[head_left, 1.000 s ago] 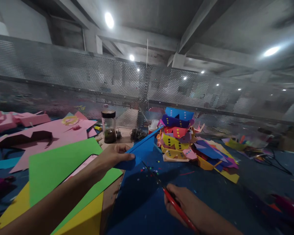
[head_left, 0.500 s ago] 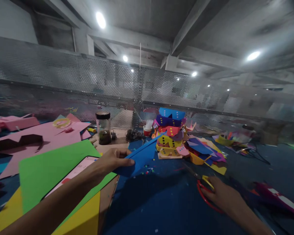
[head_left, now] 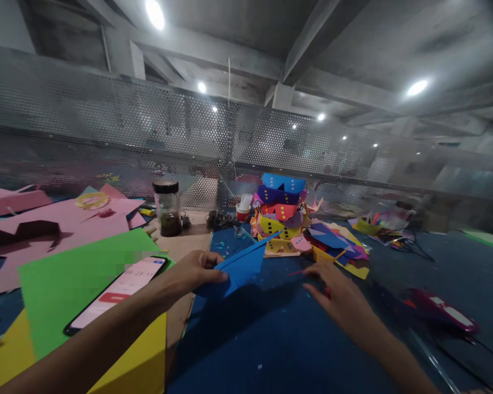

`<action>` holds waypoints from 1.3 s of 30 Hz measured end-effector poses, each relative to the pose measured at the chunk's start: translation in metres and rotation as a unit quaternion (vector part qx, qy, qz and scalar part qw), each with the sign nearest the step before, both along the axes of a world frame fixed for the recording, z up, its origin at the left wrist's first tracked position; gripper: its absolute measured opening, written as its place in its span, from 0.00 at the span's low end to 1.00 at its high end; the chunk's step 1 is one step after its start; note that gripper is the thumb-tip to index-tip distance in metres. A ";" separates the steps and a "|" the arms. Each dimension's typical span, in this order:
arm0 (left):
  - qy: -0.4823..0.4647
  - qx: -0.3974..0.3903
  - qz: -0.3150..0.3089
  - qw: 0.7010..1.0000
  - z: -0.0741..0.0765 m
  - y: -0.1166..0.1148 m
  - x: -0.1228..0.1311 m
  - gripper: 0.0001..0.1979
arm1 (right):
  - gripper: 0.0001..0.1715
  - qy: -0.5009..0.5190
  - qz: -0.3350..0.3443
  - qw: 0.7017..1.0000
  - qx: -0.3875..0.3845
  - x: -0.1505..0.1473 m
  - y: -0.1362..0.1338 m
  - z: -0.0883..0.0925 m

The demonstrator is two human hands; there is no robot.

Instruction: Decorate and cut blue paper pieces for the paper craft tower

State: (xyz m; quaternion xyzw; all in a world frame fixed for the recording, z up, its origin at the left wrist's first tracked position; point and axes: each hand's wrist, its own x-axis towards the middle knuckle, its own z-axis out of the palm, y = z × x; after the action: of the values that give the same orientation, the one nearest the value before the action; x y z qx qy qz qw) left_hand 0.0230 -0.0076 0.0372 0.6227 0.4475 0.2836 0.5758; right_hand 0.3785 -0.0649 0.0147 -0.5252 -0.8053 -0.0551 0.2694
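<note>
My left hand (head_left: 203,273) pinches a folded piece of blue paper (head_left: 246,268) by its near left end, between thumb and fingers. The paper slants up to the right, above the dark blue tabletop (head_left: 250,339). To its right, my right hand (head_left: 337,293) is over the table, thumb and fingers apart, with nothing plainly held. Close to its fingertips is a thin red sliver (head_left: 296,272). A small red spot shows by the palm, too hidden to name. The scissors from before cannot be made out.
Decorated paper crowns (head_left: 281,210) are stacked beyond the hands, beside coloured scraps (head_left: 337,243). A phone (head_left: 119,295) lies on green card (head_left: 74,273) at left. Behind are a black-lidded jar (head_left: 167,210) and a perforated screen (head_left: 168,120). A purple device (head_left: 441,311) sits at right.
My right hand has moved left and away from me, its fingers now spread; the red-and-yellow scissors it held no longer show. My left hand still holds the blue paper. The view has shifted slightly.
</note>
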 end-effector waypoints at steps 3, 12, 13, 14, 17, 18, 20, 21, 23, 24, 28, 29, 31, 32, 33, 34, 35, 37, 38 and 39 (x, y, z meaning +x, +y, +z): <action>-0.005 -0.020 0.005 1.000 -0.003 -0.003 0.005 0.18 | 0.09 0.042 0.144 0.985 0.088 -0.055 -0.010 0.006; 0.025 -0.038 -0.042 0.998 -0.024 -0.009 0.020 0.15 | 0.09 -0.094 0.184 0.973 0.103 -0.097 -0.012 -0.018; 0.028 -0.037 -0.050 0.998 -0.027 -0.009 0.021 0.15 | 0.09 -0.102 0.185 0.971 0.110 -0.096 -0.011 -0.020; 0.031 -0.036 -0.056 0.997 -0.031 -0.010 0.021 0.16 | 0.09 -0.109 0.189 0.969 0.117 -0.096 -0.011 -0.021; 0.042 -0.031 -0.069 0.996 -0.039 -0.011 0.023 0.16 | 0.09 -0.127 0.206 0.962 0.127 -0.095 -0.009 -0.024; 0.046 -0.028 -0.073 0.996 -0.040 -0.012 0.024 0.16 | 0.08 -0.132 0.212 0.960 0.125 -0.096 -0.009 -0.025; 0.052 -0.024 -0.075 0.996 -0.042 -0.014 0.024 0.16 | 0.07 -0.136 0.219 0.959 0.118 -0.097 -0.009 -0.027; 0.057 -0.021 -0.075 0.995 -0.042 -0.016 0.024 0.16 | 0.07 -0.135 0.220 0.959 0.114 -0.097 -0.010 -0.029; 0.073 0.000 -0.079 0.994 -0.043 -0.017 0.023 0.15 | 0.07 -0.132 0.219 0.961 0.105 -0.098 -0.011 -0.032; 0.086 0.016 -0.081 0.993 -0.044 -0.018 0.023 0.14 | 0.07 -0.132 0.219 0.962 0.099 -0.098 -0.011 -0.033; 0.151 0.066 -0.091 0.982 -0.050 -0.017 0.020 0.14 | 0.08 -0.130 0.223 0.964 0.067 -0.098 -0.013 -0.035; 0.159 0.069 -0.092 0.981 -0.051 -0.017 0.020 0.15 | 0.08 -0.130 0.223 0.964 0.064 -0.098 -0.013 -0.036; 0.165 0.073 -0.094 0.979 -0.052 -0.016 0.019 0.15 | 0.07 -0.130 0.221 0.964 0.067 -0.099 -0.013 -0.037; 0.165 0.076 -0.094 0.979 -0.052 -0.016 0.019 0.15 | 0.06 -0.130 0.221 0.964 0.069 -0.099 -0.014 -0.037; 0.166 0.079 -0.094 0.979 -0.052 -0.017 0.019 0.14 | 0.06 -0.131 0.221 0.964 0.072 -0.100 -0.014 -0.038; 0.168 0.083 -0.093 0.978 -0.052 -0.017 0.019 0.14 | 0.06 -0.131 0.221 0.964 0.074 -0.100 -0.014 -0.038; 0.172 0.092 -0.089 0.977 -0.052 -0.017 0.019 0.14 | 0.06 -0.131 0.222 0.963 0.076 -0.100 -0.014 -0.039; 0.191 0.117 -0.078 0.971 -0.053 -0.017 0.019 0.14 | 0.08 -0.132 0.220 0.963 0.085 -0.100 -0.014 -0.040; 0.203 0.130 -0.072 0.968 -0.054 -0.017 0.019 0.15 | 0.09 -0.132 0.219 0.962 0.090 -0.100 -0.014 -0.040; 0.217 0.138 -0.068 0.964 -0.054 -0.017 0.019 0.15 | 0.09 -0.133 0.218 0.962 0.095 -0.100 -0.014 -0.040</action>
State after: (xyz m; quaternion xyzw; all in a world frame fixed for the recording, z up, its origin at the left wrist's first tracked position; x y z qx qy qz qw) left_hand 0.0420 -0.0247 -0.0166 0.7717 0.4749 0.1609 0.3912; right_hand 0.2785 -0.0790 -0.0252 -0.2965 -0.9201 -0.1405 0.2141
